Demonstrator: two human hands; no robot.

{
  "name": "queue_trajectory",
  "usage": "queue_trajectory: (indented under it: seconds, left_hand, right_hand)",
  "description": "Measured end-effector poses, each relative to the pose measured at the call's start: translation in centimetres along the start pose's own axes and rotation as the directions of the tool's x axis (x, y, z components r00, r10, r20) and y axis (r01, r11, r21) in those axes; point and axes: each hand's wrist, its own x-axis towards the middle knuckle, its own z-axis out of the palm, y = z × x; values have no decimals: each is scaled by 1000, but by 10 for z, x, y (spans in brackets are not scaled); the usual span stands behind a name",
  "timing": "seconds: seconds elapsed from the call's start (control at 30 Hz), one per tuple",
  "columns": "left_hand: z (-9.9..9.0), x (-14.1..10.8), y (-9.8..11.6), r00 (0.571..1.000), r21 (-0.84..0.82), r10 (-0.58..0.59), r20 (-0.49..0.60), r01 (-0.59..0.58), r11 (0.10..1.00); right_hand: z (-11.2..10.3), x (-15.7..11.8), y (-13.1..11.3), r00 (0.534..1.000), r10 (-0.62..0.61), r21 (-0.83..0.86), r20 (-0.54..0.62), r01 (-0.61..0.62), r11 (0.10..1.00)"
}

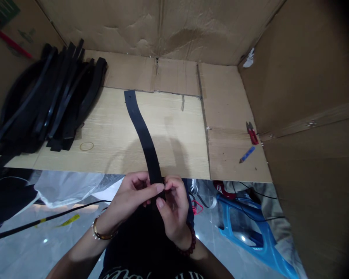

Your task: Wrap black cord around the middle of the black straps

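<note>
A long black strip [144,133] runs from the middle of the pale board down over its front edge. Its far end, with a small hole, lies on the board. My left hand [138,193] is closed on the near part, thumb across the top. Close beside it on the right, my right hand [174,205] pinches the strip's near end between thumb and fingers. The fingertips under the strip are partly hidden. At the left lies a big pile of similar black strips [58,93].
Red-handled snips [252,133] and a blue pen-like tool [247,154] lie on the cardboard at right. A rubber band [86,146] is near the pile. Cardboard walls [302,69] surround the work surface. Below right stands a blue plastic stool [267,236]; a black cable [55,217] crosses below left.
</note>
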Motion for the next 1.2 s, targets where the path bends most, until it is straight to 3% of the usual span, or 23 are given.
queue_trajectory:
  seconds: [0.37,1.2]
  left_hand:
    - [3,-8,-10,999,46,3,-51,-1,999]
    - [9,-29,-31,987,-16,24,-157,-27,1000]
  right_hand:
    - [-3,-7,4,999,44,-1,17,-44,999]
    - [-6,-11,7,995,48,-6,85,-47,999]
